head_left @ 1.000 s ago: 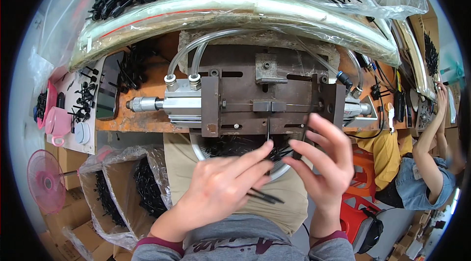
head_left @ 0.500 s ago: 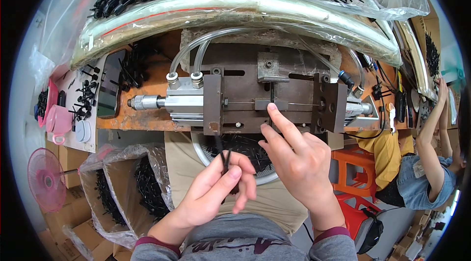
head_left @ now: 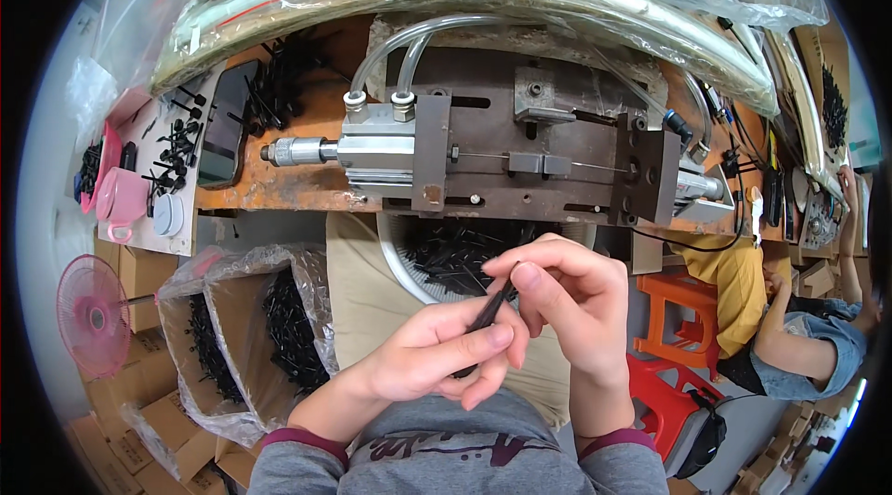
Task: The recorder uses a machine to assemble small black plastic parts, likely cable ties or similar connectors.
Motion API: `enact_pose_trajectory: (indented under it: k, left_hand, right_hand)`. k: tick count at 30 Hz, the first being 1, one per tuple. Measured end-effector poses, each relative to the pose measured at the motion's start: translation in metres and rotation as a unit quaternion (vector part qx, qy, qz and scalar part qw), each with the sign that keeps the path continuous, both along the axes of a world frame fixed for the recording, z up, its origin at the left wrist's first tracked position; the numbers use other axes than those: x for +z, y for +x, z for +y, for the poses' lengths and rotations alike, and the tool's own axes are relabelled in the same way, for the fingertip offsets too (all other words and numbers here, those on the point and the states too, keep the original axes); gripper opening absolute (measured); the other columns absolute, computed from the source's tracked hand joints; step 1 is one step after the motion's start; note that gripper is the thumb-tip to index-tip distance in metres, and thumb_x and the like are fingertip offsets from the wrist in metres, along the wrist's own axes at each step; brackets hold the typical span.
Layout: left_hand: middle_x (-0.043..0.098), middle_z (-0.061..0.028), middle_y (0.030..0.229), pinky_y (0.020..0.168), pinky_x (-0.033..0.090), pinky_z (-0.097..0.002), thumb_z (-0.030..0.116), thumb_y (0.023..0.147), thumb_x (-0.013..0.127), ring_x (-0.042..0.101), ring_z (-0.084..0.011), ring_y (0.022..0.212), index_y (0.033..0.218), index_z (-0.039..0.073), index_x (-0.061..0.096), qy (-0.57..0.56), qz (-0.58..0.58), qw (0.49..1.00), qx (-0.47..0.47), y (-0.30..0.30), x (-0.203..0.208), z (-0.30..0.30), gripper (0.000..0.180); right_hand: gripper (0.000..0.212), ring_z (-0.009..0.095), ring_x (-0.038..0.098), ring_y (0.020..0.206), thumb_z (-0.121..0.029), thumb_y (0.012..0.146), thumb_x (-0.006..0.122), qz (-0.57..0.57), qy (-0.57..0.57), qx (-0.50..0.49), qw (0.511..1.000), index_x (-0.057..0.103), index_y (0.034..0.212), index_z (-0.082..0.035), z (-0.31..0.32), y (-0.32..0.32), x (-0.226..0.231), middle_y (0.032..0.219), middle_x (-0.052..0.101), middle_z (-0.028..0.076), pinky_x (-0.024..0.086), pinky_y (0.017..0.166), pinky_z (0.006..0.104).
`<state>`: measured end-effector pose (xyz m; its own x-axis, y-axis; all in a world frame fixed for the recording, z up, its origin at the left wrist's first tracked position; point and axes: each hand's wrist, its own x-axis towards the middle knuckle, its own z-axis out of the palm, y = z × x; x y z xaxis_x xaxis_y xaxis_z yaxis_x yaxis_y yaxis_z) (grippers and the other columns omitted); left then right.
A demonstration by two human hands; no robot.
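Observation:
My left hand [head_left: 432, 351] is closed around a few slim black plastic stems [head_left: 489, 313], held slanted above my lap. The thumb and forefinger of my right hand [head_left: 581, 300] pinch at the upper end of these stems; the fingers partly hide what they grip. Beyond both hands stands a dark metal fixture [head_left: 502, 201] with a small split steel block [head_left: 526, 164] at its middle. No black stem shows in that block. Below the fixture, a round white basket [head_left: 394, 263] holds many similar black parts.
An air cylinder [head_left: 376, 153] with clear hoses sits left of the fixture. A phone [head_left: 223, 123] and loose black parts lie farther left. Lined cartons [head_left: 223, 332] and a pink fan [head_left: 93, 314] are at lower left. Red stools [head_left: 662, 402] and another person [head_left: 799, 346] are on the right.
My right hand has come back from the fixture's block to the stems in my left hand. The black stem that stood at the block is gone from there. The view has shifted slightly.

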<state>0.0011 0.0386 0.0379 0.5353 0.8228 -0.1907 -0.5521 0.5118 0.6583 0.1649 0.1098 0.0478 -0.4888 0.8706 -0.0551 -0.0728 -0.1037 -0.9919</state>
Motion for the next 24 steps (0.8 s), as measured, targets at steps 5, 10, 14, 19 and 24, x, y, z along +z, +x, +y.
enact_pose_trajectory:
  k: [5,10,14,19,24]
  left_hand:
    - [0.058,-0.0005,0.066,0.055,0.039,-0.0185,0.017,0.100,0.050,0.051,-0.0038,0.059,0.103,0.001,0.057,0.054,0.167,0.975,0.132,0.012,0.003,-0.009,0.018]
    - [0.064,-0.0037,0.073,0.069,0.048,-0.0231,0.012,0.098,0.053,0.061,-0.0083,0.073,0.099,-0.003,0.061,0.047,0.240,0.962,0.121,0.001,0.009,-0.011,0.016]
    - [0.067,-0.0048,0.072,0.055,0.038,-0.0208,0.010,0.097,0.050,0.051,-0.0042,0.060,0.089,-0.002,0.063,0.121,0.273,0.944,0.141,0.002,0.010,-0.018,0.020]
    - [0.064,-0.0040,0.085,0.053,0.036,-0.0182,0.012,0.102,0.042,0.042,-0.0021,0.053,0.112,0.001,0.055,-0.006,0.188,0.965,0.185,-0.003,0.015,-0.022,0.019]
    - [0.058,0.0020,0.088,0.055,0.033,-0.0163,0.017,0.100,0.050,0.042,0.0003,0.064,0.117,0.005,0.052,0.034,0.172,0.958,0.227,-0.006,0.008,-0.009,0.021]
  right_hand:
    - [0.009,0.002,0.051,0.057,-0.003,0.091,0.062,0.056,-0.034,-0.052,0.996,0.069,0.093,0.002,-0.002,0.004,-0.003,0.080,0.065,0.004,0.037,0.047,0.0164]
    - [0.009,0.004,0.052,0.054,-0.004,0.093,0.060,0.080,-0.031,-0.072,0.994,0.066,0.093,0.003,-0.002,0.003,-0.008,0.079,0.064,0.007,0.038,0.046,0.0172]
    - [0.014,0.007,0.054,0.054,-0.008,0.096,0.056,0.132,-0.011,-0.138,0.982,0.062,0.095,0.004,0.003,0.001,-0.010,0.081,0.063,0.010,0.042,0.048,0.0189]
    - [0.019,0.012,0.062,0.057,-0.009,0.097,0.054,0.127,0.020,-0.118,0.985,0.061,0.102,0.007,0.003,0.003,-0.004,0.087,0.066,0.017,0.048,0.053,0.0220]
    - [0.018,0.013,0.065,0.064,-0.006,0.095,0.056,0.120,-0.010,-0.053,0.991,0.064,0.106,0.005,-0.010,-0.006,-0.005,0.092,0.068,0.014,0.049,0.056,0.0219]
